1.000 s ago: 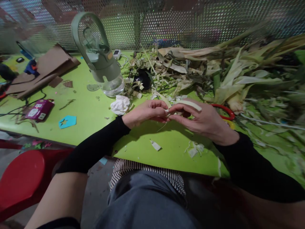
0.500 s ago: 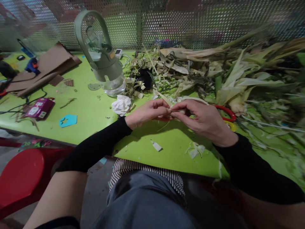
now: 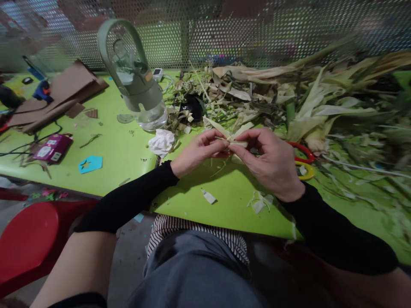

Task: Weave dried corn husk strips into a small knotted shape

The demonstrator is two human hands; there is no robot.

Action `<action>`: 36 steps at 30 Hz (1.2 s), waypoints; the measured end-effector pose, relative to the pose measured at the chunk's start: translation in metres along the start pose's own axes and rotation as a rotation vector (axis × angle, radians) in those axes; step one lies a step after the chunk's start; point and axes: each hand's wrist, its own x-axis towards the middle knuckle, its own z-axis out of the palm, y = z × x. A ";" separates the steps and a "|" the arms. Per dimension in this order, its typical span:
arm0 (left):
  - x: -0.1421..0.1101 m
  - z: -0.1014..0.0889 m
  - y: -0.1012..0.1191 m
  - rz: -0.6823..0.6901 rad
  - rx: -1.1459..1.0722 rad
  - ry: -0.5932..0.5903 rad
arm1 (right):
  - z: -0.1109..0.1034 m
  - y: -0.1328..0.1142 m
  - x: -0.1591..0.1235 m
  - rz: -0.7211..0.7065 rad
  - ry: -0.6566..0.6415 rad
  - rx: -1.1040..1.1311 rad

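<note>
Between my two hands, over the green table, is a small bundle of pale corn husk strips (image 3: 231, 135) that fan outward away from me. My left hand (image 3: 202, 149) is closed, its thumb and forefinger pinching the bundle from the left. From the right, my right hand (image 3: 269, 161) pinches the same husk between thumb and fingers. A thin fibre trails down below the fingertips. Partly covered by my right hand, scissors with a red handle loop (image 3: 302, 152) and a yellow one lie beside it. Crumpled white tissue (image 3: 162, 143) rests left of my left hand.
Corn husks (image 3: 316, 102) and dry scraps pile up at the back right. A water bottle (image 3: 138, 85) with a loop handle stands back left. Brown cardboard (image 3: 61, 98), a purple box (image 3: 53, 148) and a blue paper piece (image 3: 90, 164) lie left. A red stool (image 3: 28, 239) stands below.
My right hand has turned and drawn slightly toward me, and the husk strips now spread wider between the fingers. The yellow scissor loop shows more. My left hand keeps its pinch.
</note>
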 end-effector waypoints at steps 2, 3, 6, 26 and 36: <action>0.000 0.001 -0.002 0.031 0.044 0.023 | 0.002 0.000 -0.001 0.030 0.029 0.012; 0.000 0.002 -0.002 0.049 0.064 0.038 | 0.003 -0.001 -0.001 0.042 0.037 0.018; 0.001 0.004 -0.005 0.112 0.133 0.106 | 0.005 -0.001 -0.003 0.094 0.022 0.071; -0.004 0.009 0.006 0.072 0.318 0.019 | 0.003 -0.005 -0.003 -0.053 0.014 0.055; -0.003 0.003 0.019 -0.152 0.130 -0.009 | -0.005 0.006 0.006 -0.168 -0.156 -0.052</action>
